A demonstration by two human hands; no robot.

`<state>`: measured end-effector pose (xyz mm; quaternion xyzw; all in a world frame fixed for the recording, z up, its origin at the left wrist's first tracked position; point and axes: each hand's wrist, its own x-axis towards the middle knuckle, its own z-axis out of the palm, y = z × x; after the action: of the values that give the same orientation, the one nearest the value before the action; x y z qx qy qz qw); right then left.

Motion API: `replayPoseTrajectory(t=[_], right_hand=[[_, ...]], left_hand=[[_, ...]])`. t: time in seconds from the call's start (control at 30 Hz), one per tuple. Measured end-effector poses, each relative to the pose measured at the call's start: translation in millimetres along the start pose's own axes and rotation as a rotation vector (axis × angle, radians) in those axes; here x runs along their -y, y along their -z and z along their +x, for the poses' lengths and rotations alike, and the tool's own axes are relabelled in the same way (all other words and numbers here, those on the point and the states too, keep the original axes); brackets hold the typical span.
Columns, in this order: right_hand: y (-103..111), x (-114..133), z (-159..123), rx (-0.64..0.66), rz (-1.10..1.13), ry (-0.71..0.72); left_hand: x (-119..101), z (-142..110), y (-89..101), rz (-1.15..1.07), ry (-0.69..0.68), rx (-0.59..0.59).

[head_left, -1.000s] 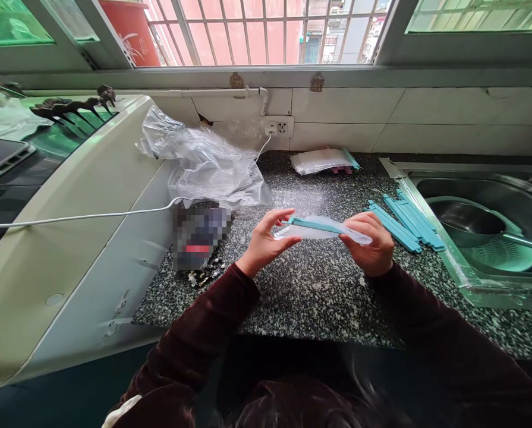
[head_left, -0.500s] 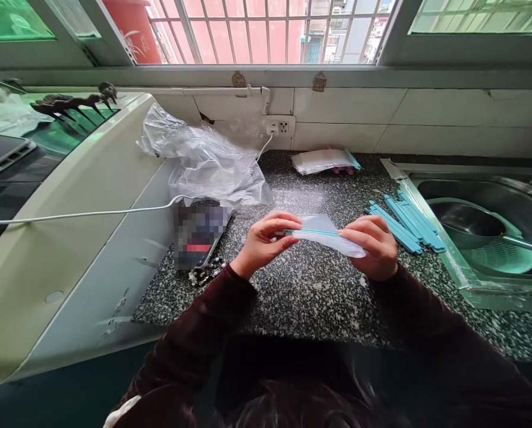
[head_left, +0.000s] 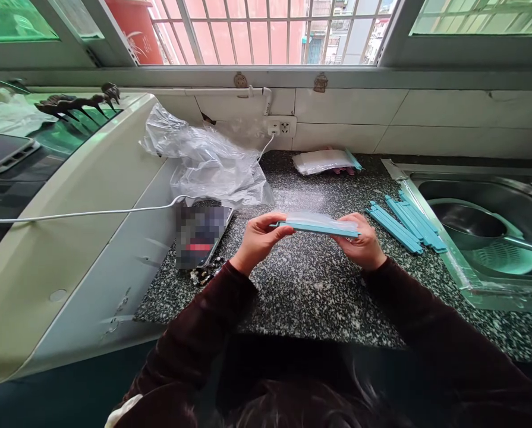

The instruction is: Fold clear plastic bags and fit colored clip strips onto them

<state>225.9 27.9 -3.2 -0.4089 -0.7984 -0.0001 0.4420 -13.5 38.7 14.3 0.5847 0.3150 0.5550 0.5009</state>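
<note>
My left hand [head_left: 262, 239] is closed on the left end of a light-blue bag sealing clip [head_left: 314, 228], thumb in front and fingers behind. The clip runs along the near edge of a small clear plastic bag [head_left: 310, 217], which lies nearly level above the counter. At the clip's other end, my right hand [head_left: 362, 245] pinches clip and bag together. Several more blue sealing clips [head_left: 403, 223] lie in a loose pile beyond my right hand, beside the sink.
Left are a phone [head_left: 203, 235], a beaded strand [head_left: 203, 274], a crumpled plastic bag [head_left: 221, 169] and a white cable [head_left: 91, 215]. Filled packets [head_left: 323, 160] lie at the back wall. A steel sink [head_left: 466, 285] on the right holds a pan [head_left: 466, 220] and a green-tinted strainer [head_left: 501, 257].
The clip's full blue length now faces me along the bag's edge, where only a thin line showed before. My right hand has moved slightly left. The bag looks flatter.
</note>
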Motion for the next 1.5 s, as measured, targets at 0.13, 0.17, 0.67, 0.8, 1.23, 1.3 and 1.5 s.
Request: replayPoseTrajectory(t=[0.13,0.17,0.67,0.8,1.23,1.3,1.5], right_hand=[[-4,-6,-3,0.019,-0.036,0.055],[-5,-7,-4,0.021,-0.042,0.06],[-6,-17,-4,0.12,-0.341,0.131],[-7,-19,-5,0.129,-0.387,0.148],[-6,-25,-6,0.269,-0.45,-0.065],[-6,-25,-6,0.268,-0.477,-0.084],[-12,-26,-8,0.205,-0.471,-0.05]], left_hand=[[6,1,-0.9,-0.039,0.042,-0.052],[7,1,-1.1,-0.053,0.045,-0.054],[-3,5,-2.7,-0.336,0.141,-0.081],[-5,7,-0.7,-0.355,0.154,-0.107],[2,6,1.9,-0.409,0.277,0.073],[4,6,1.4,-0.409,0.285,0.097],[7,9,-1.0,-0.387,0.237,-0.029]])
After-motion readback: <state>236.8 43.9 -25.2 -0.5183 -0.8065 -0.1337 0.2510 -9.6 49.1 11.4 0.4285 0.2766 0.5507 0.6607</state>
